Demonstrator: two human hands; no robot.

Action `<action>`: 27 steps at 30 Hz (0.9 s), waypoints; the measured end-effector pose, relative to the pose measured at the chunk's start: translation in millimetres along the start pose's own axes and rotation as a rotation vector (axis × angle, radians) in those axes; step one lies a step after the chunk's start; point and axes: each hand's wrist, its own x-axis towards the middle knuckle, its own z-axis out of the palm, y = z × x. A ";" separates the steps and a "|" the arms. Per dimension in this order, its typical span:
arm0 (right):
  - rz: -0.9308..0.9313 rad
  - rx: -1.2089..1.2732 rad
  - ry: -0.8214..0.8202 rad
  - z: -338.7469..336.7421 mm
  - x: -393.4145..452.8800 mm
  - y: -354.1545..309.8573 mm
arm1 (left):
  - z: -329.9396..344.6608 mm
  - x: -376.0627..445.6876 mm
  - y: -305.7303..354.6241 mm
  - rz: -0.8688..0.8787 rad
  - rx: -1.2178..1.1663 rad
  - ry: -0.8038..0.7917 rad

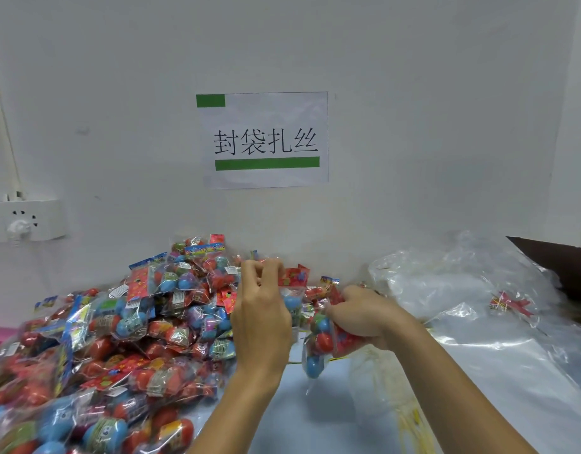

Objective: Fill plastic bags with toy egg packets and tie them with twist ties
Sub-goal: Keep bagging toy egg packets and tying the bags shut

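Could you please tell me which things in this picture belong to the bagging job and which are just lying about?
Belonging to the job:
pile of toy egg packets
packets held in the right hand
left hand
clear plastic bags
red twist ties

Lying about:
wall sign
power strip

A large heap of toy egg packets [118,339], clear wrappers holding red and blue eggs under red or blue printed header cards, covers the left side of the worktop [315,421] and rises against the wall. One packet [322,342] with red and blue eggs hangs in the grip of the right hand [368,319] just right of the heap, while the left hand [263,309] pinches what seems to be another packet's header at the heap's top, though blur hides the detail. Crumpled clear plastic bags [446,283] lie piled at the right rear, and a small bundle of red twist ties [512,304] lies on them.
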 end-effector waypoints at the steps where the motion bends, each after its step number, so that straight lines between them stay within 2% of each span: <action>1: 0.003 0.007 -0.018 0.3 0.4 -0.6 | 0.0 0.1 -1.2 -0.006 0.011 -0.009; 4: -0.013 0.082 -0.059 1.8 0.6 -2.2 | 3.3 -1.7 -0.9 0.035 -0.078 -0.096; 8: -0.099 0.260 -0.105 -1.3 -3.4 -3.7 | 9.3 -7.9 6.1 0.122 -0.335 -0.248; 11: -0.117 0.400 -0.093 -7.4 -5.2 -7.8 | 10.8 -5.6 5.6 0.109 -0.411 -0.249; 15: -0.127 0.588 -0.184 -8.8 -9.1 -13.1 | 5.5 -2.1 8.7 0.185 -0.401 -0.278; 17: -0.151 0.530 -0.117 -7.5 -9.5 -14.5 | 2.8 -1.8 12.4 0.225 -0.399 -0.318; 19: -0.140 0.468 0.032 -6.9 -6.7 -13.1 | 2.3 -1.9 14.1 0.212 -0.438 -0.338; 21: -0.116 0.424 0.147 -8.0 -4.7 -10.8 | 0.7 -0.9 15.9 0.122 -0.511 -0.360; 24: -0.111 0.404 0.195 -8.2 -3.9 -11.1 | -3.1 1.5 20.3 0.033 -0.584 -0.397; 27: -0.139 0.362 0.208 -9.3 -3.4 -11.5 | -6.6 6.0 19.9 -0.066 -0.647 -0.239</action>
